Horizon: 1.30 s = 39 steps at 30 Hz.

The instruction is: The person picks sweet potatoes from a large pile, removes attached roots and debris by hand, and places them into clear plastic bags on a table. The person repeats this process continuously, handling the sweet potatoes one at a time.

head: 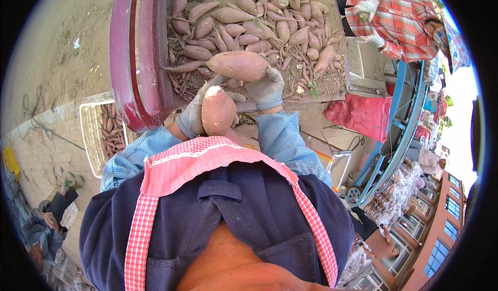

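Observation:
My left hand [191,114], in a pale grey glove, holds a plump sweet potato [218,114] close to my chest. That root stands nearly upright, with a pale bare patch at its upper end. A larger, longer sweet potato [238,65] lies sideways in my right hand [267,89], which is gloved too and grips its right end. Just beyond both hands spreads a heap of sweet potatoes [249,38] on an earth-covered surface, with thin roots and bits of stem among them. Some in the heap have pale broken ends.
A dark red metal rail [148,53] borders the heap on the left. Below it stands a cream plastic crate [90,143] with small sweet potatoes. To the right are a red sack [360,114], a blue metal conveyor frame [393,135] and a co-worker in a plaid shirt [408,18] holding a root.

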{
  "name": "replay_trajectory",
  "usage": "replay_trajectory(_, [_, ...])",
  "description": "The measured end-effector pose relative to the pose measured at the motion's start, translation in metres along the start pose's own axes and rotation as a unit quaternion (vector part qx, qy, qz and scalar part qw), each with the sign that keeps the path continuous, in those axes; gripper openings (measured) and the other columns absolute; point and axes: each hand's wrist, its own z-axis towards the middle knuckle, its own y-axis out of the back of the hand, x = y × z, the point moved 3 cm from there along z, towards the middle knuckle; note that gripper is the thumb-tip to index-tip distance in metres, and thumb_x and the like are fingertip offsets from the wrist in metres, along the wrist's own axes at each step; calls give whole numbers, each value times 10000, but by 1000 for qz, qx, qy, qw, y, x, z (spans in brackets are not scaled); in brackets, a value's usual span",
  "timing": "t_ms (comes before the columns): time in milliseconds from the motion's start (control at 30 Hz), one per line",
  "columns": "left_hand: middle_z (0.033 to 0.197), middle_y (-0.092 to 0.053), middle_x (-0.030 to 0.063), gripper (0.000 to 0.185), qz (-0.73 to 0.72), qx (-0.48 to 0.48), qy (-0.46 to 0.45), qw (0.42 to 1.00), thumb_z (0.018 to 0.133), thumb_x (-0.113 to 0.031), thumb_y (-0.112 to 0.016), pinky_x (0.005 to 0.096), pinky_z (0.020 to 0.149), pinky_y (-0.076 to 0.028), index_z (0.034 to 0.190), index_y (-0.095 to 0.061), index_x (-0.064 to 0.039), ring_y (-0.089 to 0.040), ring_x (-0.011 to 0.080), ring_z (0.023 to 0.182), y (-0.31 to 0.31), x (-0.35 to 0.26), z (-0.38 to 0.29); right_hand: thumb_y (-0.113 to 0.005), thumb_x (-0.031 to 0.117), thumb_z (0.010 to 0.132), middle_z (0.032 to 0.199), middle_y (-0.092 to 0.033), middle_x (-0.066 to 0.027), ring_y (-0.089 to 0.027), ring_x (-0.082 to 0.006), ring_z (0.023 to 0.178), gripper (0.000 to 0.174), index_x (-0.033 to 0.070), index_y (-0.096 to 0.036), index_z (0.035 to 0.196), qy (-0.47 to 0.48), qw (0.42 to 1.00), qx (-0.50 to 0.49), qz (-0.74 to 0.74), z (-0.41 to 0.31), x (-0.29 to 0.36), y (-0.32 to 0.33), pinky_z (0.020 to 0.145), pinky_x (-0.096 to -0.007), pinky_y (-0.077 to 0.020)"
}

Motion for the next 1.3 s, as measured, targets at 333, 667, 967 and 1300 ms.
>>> replay_trajectory(333, [1038,-670,132,549,338,352,-100,867,844,-450,-690,394,861,-517,1170,-622,-13,-635,256,971,-74,58,-14,-672,271,821,1316,-539,-167,-489,-322,1262,614,28,-473,1349,83,983,25,-159,-225,-1,-52,1091,-446,-368])
replay_trajectory(667, [983,-666,153,492,257,-79,304,914,1002,-404,-454,363,668,-580,1346,-446,-51,-677,246,786,17,129,-51,-691,359,806,1398,-458,-182,-454,-260,1295,764,18,-393,1423,96,824,-228,-510,-326,-76,-20,1092,-344,-346])
replay_trajectory(967, [1145,-600,264,831,217,-67,285,931,891,-697,-381,468,652,-577,1441,-335,-76,-677,336,798,18,172,-51,-519,522,886,1147,-609,-270,-664,-393,902,729,-64,-442,1312,166,962,-138,166,-503,-145,73,746,-451,-584])
replay_trajectory(1300, [1051,-640,149,799,276,-88,273,917,877,-743,-348,395,535,-533,1392,-434,-138,-628,284,704,-10,240,-55,-533,622,836,1345,-513,-202,-624,-370,1048,842,30,-369,1410,385,822,-404,113,-683,-128,123,771,-455,-591])
